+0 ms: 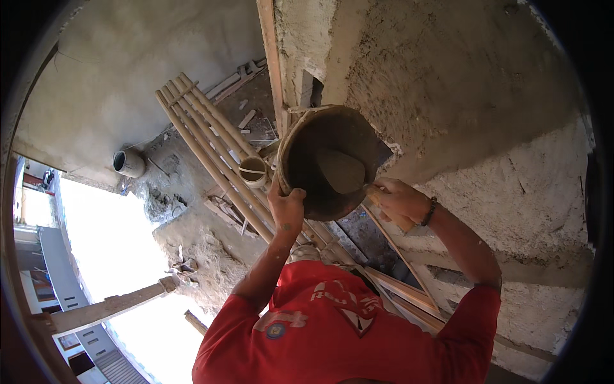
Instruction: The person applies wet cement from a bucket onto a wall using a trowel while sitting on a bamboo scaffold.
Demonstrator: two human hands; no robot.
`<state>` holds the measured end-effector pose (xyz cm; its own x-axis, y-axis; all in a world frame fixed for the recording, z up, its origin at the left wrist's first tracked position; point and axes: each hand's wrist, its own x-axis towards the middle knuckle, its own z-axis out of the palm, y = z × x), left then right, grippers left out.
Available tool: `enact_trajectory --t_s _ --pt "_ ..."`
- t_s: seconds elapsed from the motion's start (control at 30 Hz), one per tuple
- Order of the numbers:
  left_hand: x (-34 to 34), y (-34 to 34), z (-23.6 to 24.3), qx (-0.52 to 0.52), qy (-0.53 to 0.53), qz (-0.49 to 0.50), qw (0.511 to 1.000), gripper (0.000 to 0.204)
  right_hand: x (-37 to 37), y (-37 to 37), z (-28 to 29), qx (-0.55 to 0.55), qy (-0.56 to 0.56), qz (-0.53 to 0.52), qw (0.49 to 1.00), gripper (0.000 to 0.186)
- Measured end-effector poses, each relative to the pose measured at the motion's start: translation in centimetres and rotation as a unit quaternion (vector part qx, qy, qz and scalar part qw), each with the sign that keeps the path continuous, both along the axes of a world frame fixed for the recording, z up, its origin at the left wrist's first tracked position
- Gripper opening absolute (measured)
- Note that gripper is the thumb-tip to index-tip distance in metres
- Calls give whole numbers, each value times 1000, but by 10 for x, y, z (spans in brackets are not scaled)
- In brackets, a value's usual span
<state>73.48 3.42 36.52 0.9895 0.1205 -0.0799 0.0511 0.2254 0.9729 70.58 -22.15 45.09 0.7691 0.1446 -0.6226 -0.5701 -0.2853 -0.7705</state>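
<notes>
A dark, round bucket point(299, 153) is tilted in front of me beside the wall, its mouth turned up toward me. My left hand point(286, 208) grips its near left rim, thumb over the edge. My right hand point(401, 203) is closed round the wooden handle of a trowel point(343, 171), at the bucket's right side. The trowel's grey, rounded blade lies inside the bucket's mouth. How much mortar the dark inside holds is hard to see. Fresh, darker plaster covers part of the rough wall point(460, 102) beyond my right hand.
Bamboo poles point(211, 153) tied into a platform run below me. A small pail point(254, 171) stands on them. On the ground to the left lies a grey bucket point(130, 164) among rubble. A wooden frame post point(272, 61) rises beside the wall. Bright openings are at lower left.
</notes>
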Motion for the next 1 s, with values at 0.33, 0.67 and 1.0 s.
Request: enact_trajectory --t_s 0.33,0.67,1.0 --pt "2 -26 4 0 -69 -35 997 60 15 57 -51 -158 -264 -19 951 41" --pt "30 -13 18 30 -53 -89 994 55 11 15 -10 -473 -375 444 662 39" --pt "25 -37 20 61 -24 -139 988 64 11 -15 -10 -582 -396 362 611 40"
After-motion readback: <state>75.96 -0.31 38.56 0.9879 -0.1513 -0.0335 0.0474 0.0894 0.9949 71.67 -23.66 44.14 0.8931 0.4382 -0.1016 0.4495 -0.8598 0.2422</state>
